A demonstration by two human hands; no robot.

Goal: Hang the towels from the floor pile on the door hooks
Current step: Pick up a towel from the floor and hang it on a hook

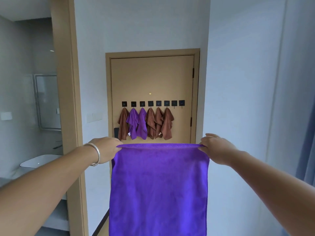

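- Hanging flat between both hands, a purple towel (158, 188) is held up before the door (151, 79).
- Its top corners are pinched by the left hand (106, 149) and right hand (216, 147).
- Six hooks (146, 103) carry towels; two at the right are bare.

Purple towel (158, 188) hangs flat, spread before door hooks (178, 103).
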